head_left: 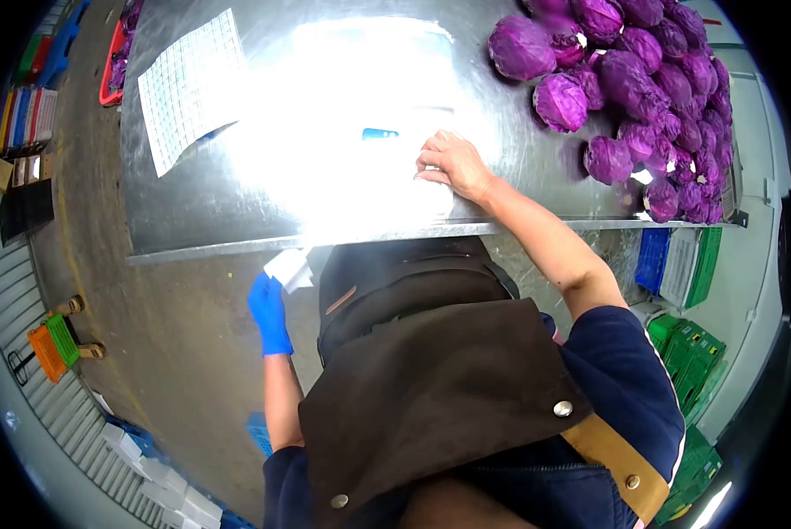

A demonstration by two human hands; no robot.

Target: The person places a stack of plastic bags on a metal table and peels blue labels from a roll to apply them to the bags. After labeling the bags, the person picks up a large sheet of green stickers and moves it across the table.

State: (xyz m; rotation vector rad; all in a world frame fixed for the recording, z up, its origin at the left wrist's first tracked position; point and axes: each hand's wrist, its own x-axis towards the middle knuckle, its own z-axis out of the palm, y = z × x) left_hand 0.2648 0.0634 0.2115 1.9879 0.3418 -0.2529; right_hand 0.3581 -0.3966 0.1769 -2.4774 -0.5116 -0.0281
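My left hand (268,310), in a blue glove, is below the front edge of the metal table (201,207), its fingers closed on a white paper-like piece (289,267). Bare, my right hand (451,163) rests at the table top near its front edge, fingers bent over something white that glare mostly washes out. A small blue object (379,134) lies on the table just left of my right hand. Purple cabbages (624,79) are heaped on the right side of the table.
A printed sheet (193,84) lies at the table's left. Beyond the left edge is a red crate (113,66). Green crates (686,353) and a blue crate (652,257) stand at the right, below the table. Orange and green crates (50,351) are at the far left.
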